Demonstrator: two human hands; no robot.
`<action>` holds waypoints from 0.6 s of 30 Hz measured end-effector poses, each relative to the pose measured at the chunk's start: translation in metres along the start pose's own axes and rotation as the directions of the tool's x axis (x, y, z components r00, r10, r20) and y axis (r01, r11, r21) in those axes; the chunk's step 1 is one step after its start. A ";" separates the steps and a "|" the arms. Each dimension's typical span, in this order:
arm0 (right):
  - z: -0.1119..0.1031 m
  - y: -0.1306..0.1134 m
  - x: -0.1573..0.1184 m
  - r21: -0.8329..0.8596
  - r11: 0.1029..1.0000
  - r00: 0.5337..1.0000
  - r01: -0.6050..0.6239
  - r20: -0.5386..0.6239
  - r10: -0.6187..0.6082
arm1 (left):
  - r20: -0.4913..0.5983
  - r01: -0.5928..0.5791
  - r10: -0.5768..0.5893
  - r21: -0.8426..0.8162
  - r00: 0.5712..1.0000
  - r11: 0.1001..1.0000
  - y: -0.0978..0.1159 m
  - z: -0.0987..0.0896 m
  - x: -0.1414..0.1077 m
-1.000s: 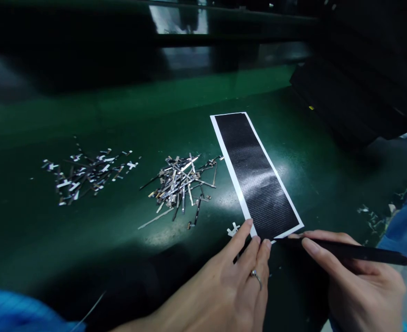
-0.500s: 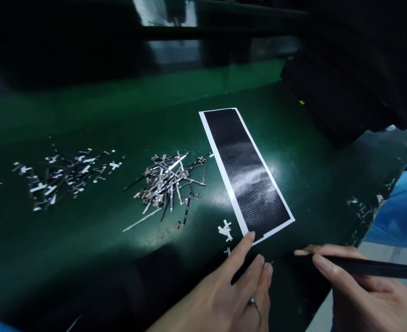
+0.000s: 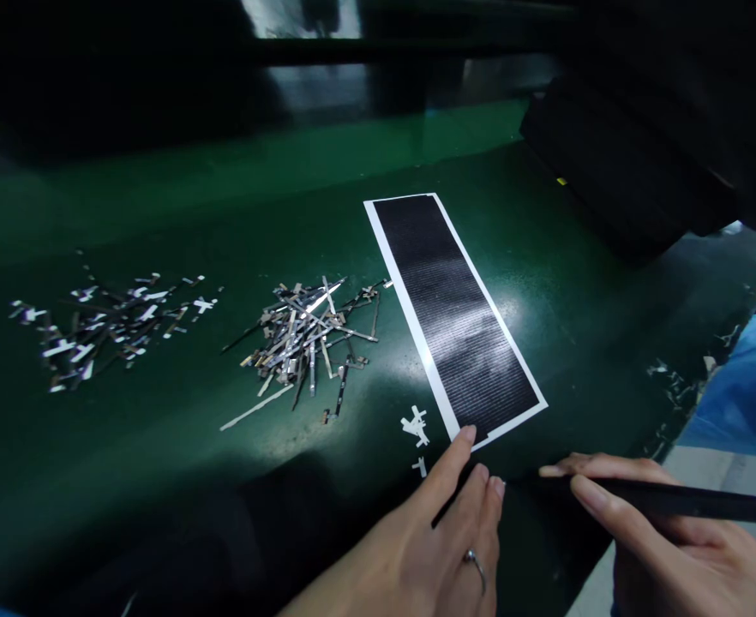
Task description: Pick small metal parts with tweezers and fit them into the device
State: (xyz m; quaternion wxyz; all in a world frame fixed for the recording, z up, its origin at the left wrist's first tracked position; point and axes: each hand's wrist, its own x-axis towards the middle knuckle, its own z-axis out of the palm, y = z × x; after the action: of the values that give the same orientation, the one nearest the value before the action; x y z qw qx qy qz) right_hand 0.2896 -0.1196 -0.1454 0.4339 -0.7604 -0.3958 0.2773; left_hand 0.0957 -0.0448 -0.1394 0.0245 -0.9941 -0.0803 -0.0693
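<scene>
A long black sheet with a white border (image 3: 452, 313) lies slanted on the green table (image 3: 159, 446). My left hand (image 3: 435, 536), with a ring on one finger, rests by the sheet's near corner, its index fingertip touching that corner. A thin dark strip shows under its fingers. My right hand (image 3: 667, 544) holds black tweezers (image 3: 661, 500) pinched between thumb and index finger, tips pointing left toward my left hand, just below the sheet's near edge.
A heap of thin metal strips (image 3: 307, 338) lies left of the sheet, a second scattered pile (image 3: 101, 326) further left. Small white scraps (image 3: 417, 426) sit near my left hand. A dark stack (image 3: 641, 128) stands at the back right. Blue fabric (image 3: 744, 386) hangs at the right edge.
Both hands have slid back from the sheet's near edge toward me; the tweezers' tips no longer touch the sheet. White scraps are now uncovered beside my left hand. The view shifted slightly.
</scene>
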 end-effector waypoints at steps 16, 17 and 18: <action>-0.001 -0.002 0.002 0.017 1.000 0.999 0.024 0.045 -0.025 | 0.143 -0.209 0.189 0.141 0.972 0.968 -0.018 -0.017 0.005; -0.001 -0.002 0.002 0.012 1.000 0.999 0.023 0.038 -0.023 | 0.145 -0.212 0.191 0.149 0.971 0.966 -0.018 -0.017 0.005; -0.001 -0.001 0.001 0.011 1.000 0.999 0.019 0.030 -0.019 | 0.144 -0.212 0.191 0.155 0.971 0.965 -0.017 -0.017 0.006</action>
State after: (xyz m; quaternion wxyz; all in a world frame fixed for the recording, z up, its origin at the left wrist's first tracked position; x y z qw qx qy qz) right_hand 0.2907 -0.1186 -0.1441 0.4347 -0.7499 -0.4080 0.2868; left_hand 0.0964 -0.0280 -0.1211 0.1108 -0.9937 0.0144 0.0043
